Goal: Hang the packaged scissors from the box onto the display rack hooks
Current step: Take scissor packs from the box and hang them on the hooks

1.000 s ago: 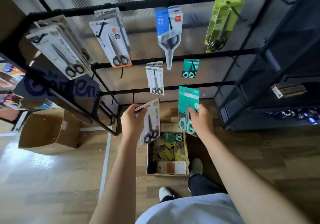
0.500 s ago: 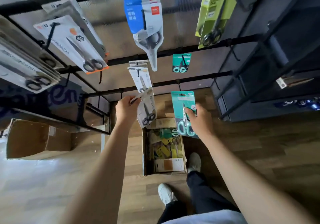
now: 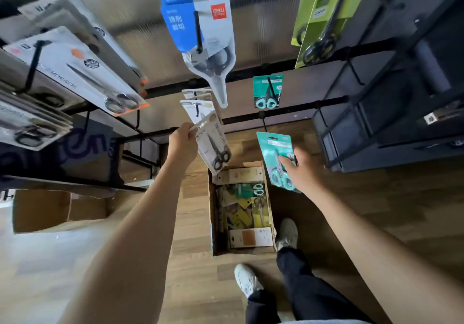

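Wood floor, box (image 3: 241, 249) below rack (image 3: 283, 111), left hand (image 3: 181, 141) pinching white scissors pack (image 3: 213, 145) — right hand (image 3: 302, 170) gripping teal pack (image 3: 275, 153).

Wood-plank floor (image 3: 195, 281), brown, running under everything; paler and washed with glare toward the left.

Empty open cardboard carton (image 3: 60, 210) lying on its side at left, mouth facing the camera, flaps spread.

Behind it, a dark panel with large purple lettering (image 3: 82, 145), partly hidden; the word cannot be read whole.

Dark metal shelving unit (image 3: 391, 112) at right, several tiers. A small flat boxed item with a label (image 3: 439, 116) lies on one tier; contents deeper in are too dim to tell.

Ribbed translucent wall panel (image 3: 140, 30) across the back.

Two white shoes (image 3: 247, 282) and dark trousers (image 3: 301, 291) at bottom centre.
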The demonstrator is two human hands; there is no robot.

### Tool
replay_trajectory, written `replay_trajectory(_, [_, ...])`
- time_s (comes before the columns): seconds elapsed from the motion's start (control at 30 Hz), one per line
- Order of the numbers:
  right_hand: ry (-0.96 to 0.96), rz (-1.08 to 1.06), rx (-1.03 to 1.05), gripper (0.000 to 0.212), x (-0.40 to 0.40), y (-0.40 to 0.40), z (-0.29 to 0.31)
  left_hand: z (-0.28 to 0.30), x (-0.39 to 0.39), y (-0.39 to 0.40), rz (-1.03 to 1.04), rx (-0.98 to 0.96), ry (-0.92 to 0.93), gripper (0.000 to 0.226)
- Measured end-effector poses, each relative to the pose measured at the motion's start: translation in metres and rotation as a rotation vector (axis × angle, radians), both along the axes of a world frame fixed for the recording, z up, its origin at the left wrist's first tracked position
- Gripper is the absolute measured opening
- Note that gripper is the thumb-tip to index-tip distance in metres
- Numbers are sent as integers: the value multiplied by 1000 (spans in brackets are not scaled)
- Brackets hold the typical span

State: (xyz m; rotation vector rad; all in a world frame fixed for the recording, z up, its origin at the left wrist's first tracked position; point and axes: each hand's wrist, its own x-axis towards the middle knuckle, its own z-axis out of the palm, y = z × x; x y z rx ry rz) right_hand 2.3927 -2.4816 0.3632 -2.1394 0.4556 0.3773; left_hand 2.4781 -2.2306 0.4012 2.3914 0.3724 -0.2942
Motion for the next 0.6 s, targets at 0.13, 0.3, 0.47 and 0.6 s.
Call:
replay_trajectory(0.13, [11,5,-2,17,7,-4,-3,-8,11,0,23,1,31,25])
replay_trajectory(0.3, [33,4,37,25,17,-3,-3,-15,21,4,32,41,18,27])
replay_trajectory(0.47, [6,25,29,26,22,-1,-4,-20,31,9,-4,79,7,28])
replay_trajectory(0.6, [3,42,26,27,26,-1,-6,-23,38,9,-31,101,24,27])
